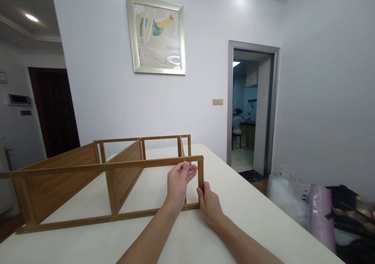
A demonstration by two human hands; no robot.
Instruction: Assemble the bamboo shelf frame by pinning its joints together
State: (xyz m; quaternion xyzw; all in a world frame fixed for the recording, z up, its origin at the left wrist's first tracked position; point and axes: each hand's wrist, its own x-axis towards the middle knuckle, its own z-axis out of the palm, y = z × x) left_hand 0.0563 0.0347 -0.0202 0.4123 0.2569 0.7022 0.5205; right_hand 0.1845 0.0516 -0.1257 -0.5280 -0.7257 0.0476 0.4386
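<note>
One wooden rack (125, 164) lies on its side on one white table (249, 221). Two ladder-shaped sides make up the rack, a near one and a far one. Two broad panels stand on edge between them, one toward the rack's left end (67, 178) and one near its middle (129, 182); a third cross-piece (182, 145), close to the right end, is partly hidden.

Two hands are at work at the rack's right end. The left hand (177, 184) is nearly closed, thumb and fingers pinching one small bent metal tool (191, 168) against the near side's top rail (164, 162). The right hand (211, 205) is wrapped partway round the end bar (200, 174), gripping it low down, with the thumb on the side toward the left hand.

The rack's long axis runs from left to right across the table, its right end next to the hands and its left end reaching toward the table's far left. The tool slants: one end meets the top rail, and the other points down and rightward, toward the end bar. Whether its tip sits inside the rail is too small to tell.

Above and behind the rack hangs one framed picture (158, 35). Beyond its right end are one wall switch (217, 102), one grey door frame (230, 107), and one pink roll (320, 217).
</note>
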